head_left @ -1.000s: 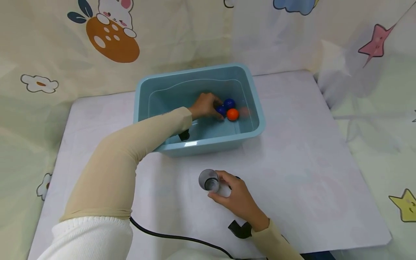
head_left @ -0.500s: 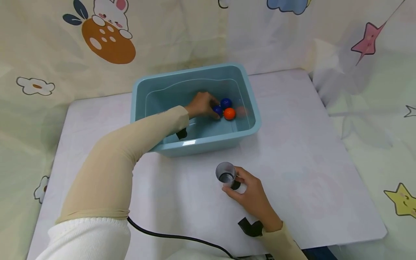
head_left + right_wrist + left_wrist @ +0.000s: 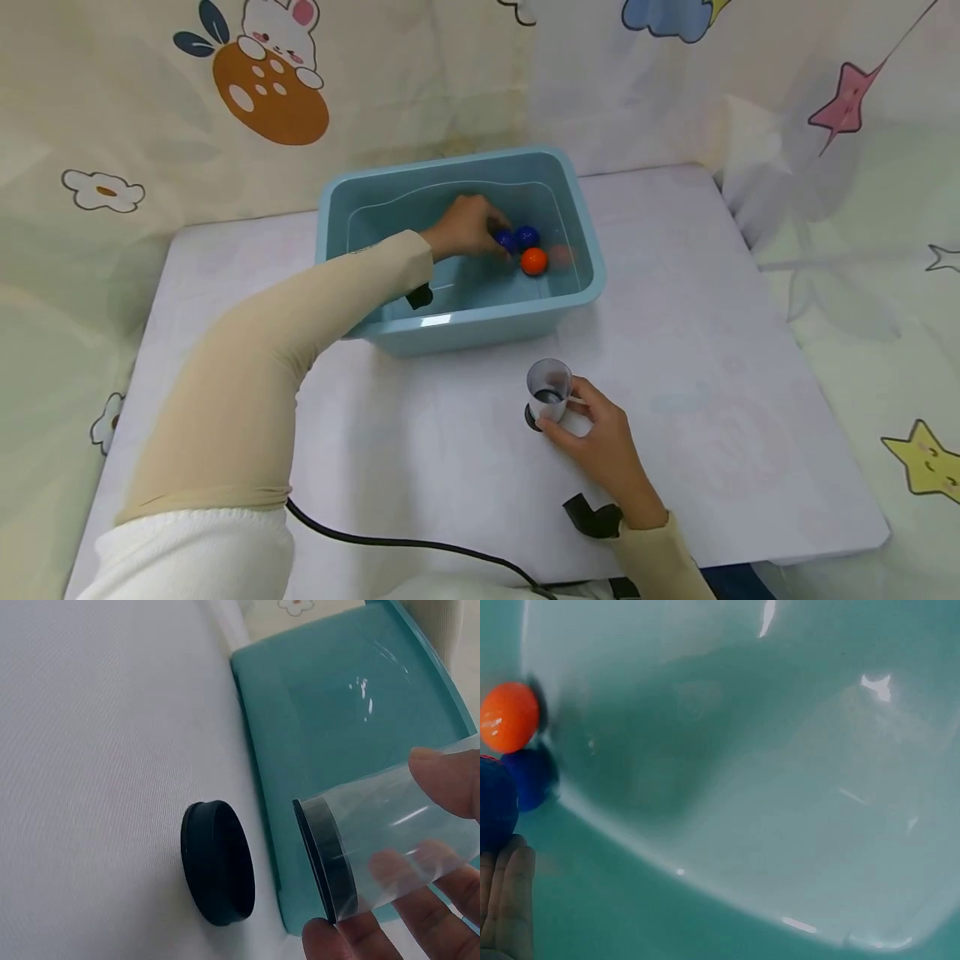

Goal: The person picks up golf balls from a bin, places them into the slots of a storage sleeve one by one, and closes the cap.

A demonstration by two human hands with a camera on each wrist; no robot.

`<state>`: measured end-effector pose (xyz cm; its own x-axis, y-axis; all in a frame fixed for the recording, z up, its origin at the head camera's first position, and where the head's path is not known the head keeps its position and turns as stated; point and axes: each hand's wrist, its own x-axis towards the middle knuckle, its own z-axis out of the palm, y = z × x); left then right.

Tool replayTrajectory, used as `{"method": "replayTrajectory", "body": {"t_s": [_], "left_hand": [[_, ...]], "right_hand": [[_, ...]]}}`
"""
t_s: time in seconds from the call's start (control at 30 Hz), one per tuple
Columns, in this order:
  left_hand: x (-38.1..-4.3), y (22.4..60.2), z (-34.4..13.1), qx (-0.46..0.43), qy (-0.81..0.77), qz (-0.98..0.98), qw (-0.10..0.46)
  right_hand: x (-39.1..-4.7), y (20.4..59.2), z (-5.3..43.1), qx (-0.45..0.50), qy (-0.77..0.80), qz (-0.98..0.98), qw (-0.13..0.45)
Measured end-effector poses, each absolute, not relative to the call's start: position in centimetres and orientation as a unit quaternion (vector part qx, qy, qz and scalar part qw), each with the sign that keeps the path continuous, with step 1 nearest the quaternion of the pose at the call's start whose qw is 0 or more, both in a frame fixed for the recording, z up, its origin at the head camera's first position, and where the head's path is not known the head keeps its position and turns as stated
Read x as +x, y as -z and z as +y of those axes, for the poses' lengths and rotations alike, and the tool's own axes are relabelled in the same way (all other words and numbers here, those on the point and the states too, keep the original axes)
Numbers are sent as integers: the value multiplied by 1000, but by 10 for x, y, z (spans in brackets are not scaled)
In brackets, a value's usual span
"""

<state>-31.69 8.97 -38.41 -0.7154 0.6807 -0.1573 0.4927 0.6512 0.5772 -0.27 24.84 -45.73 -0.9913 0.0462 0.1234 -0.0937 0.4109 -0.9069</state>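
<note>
Inside the light blue plastic bin [image 3: 465,325], my left hand [image 3: 467,227] pinches a blue ball [image 3: 506,242]. In the left wrist view that ball [image 3: 496,804] sits at the left edge, against the fingertips. Close beside it in the bin lie a second blue ball [image 3: 527,237] and an orange ball [image 3: 534,261]. Nearer the body, my right hand [image 3: 603,437] grips a clear plastic canister [image 3: 549,390] around its side, open mouth up. The right wrist view shows its black base [image 3: 324,859] raised off the table. A black round lid [image 3: 217,862] lies on the table beneath it.
The bin stands at the back of a table under a white cloth [image 3: 712,375]. A printed curtain [image 3: 420,75] hangs behind and at the sides. A black cable [image 3: 405,546] runs across the front of the table.
My right hand has carried the canister to the right and a little away from the body, uncovering the lid below. The left hand with its blue ball has shifted slightly toward the back of the bin.
</note>
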Motion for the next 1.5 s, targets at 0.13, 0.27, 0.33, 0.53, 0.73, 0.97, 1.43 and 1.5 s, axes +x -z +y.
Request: {"method": "replayTrajectory", "body": {"t_s": [0.13, 0.27, 0.33, 0.53, 0.73, 0.97, 1.43, 1.5], "left_hand": [[-313, 371, 82, 337, -273, 884, 177], [-306, 356, 74, 334, -288, 880, 174], [-302, 347, 70, 335, -293, 879, 171], [-288, 316, 59, 328, -333, 870, 159], [-273, 290, 49, 322, -357, 863, 151], [-249, 272, 45, 342, -402, 838, 136], [-216, 270, 44, 360, -464, 795, 152], [-213, 270, 45, 364, -466, 791, 156]], "right_hand": [[0, 456, 251, -4, -540, -839, 62], [2, 454, 255, -8, -533, -843, 72], [3, 453, 257, -5, -523, -848, 84], [3, 446, 262, 7, -506, -855, 114], [3, 442, 266, 9, -492, -861, 129], [6, 434, 271, -1, -480, -867, 137], [3, 419, 283, -10, -460, -877, 140], [2, 416, 284, -9, -454, -880, 141]]}}
